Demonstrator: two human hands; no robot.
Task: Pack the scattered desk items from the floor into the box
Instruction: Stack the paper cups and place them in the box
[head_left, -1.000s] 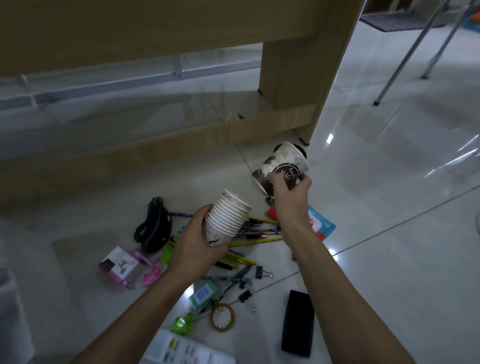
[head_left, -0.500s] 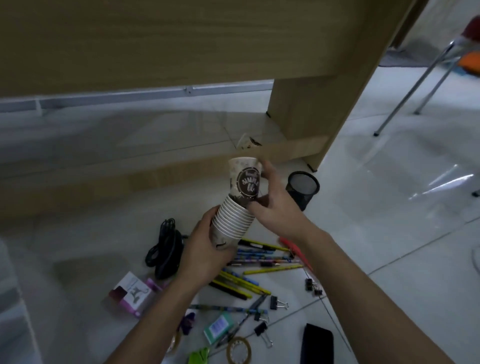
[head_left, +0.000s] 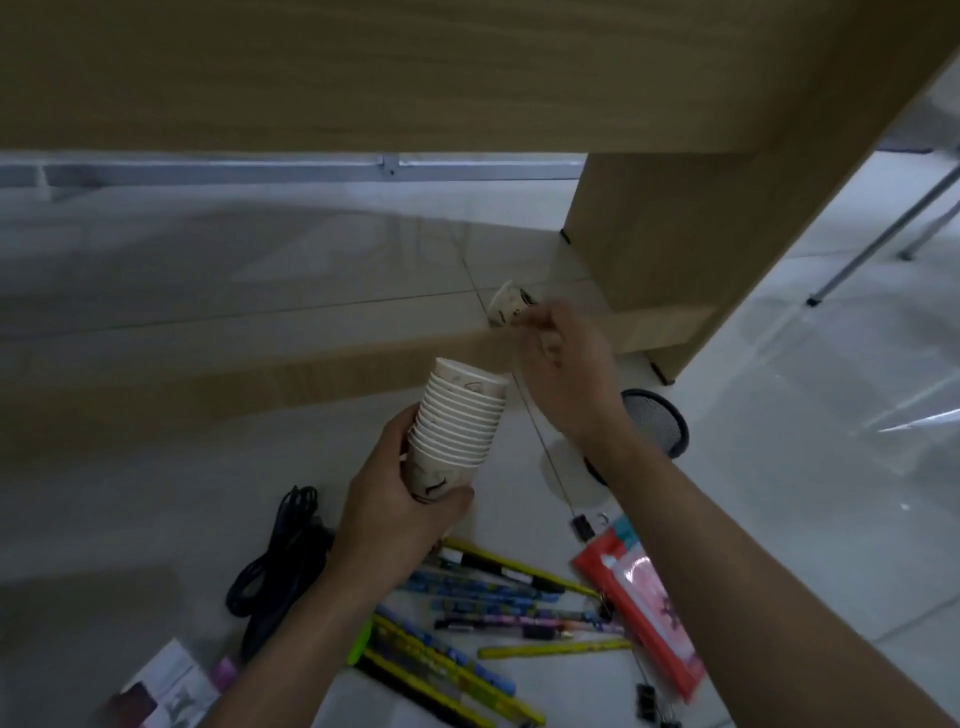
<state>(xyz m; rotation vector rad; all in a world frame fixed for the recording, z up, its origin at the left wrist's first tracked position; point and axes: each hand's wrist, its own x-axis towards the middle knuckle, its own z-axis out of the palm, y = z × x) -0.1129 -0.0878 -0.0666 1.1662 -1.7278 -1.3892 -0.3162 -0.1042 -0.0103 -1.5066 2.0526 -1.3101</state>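
Wood-grain desk (head_left: 363, 73) fills the whole top of the frame, with its side panel dropping down at upper right, so this person is basically crouched in front of it working on the tiled floor (head_left: 156, 291). No box visible anywhere in the shot, so I can't tell where this stuff ends up.

Most of the clutter sits along the bottom: a black cable (head_left: 280, 566) bundled at lower left, a fan of pens and pencils (head_left: 493, 608) at bottom centre, a red packet (head_left: 644, 597) to their right, and a black mesh pen holder (head_left: 657, 423) tipped over behind the right forearm.

Left hand (head_left: 400, 514) is wrapped around the bottom of a nested stack of paper cups (head_left: 460, 421), mouth tilted up. I'd guess that's so loose cups can drop in and go as one bundle.

Right hand (head_left: 566, 364) reaches toward the desk's base, fingertips pinching one loose paper cup (head_left: 506, 306). It's blurry, but the pinch looks closed on it.

A few binder clips (head_left: 647, 701) lie at the bottom right.
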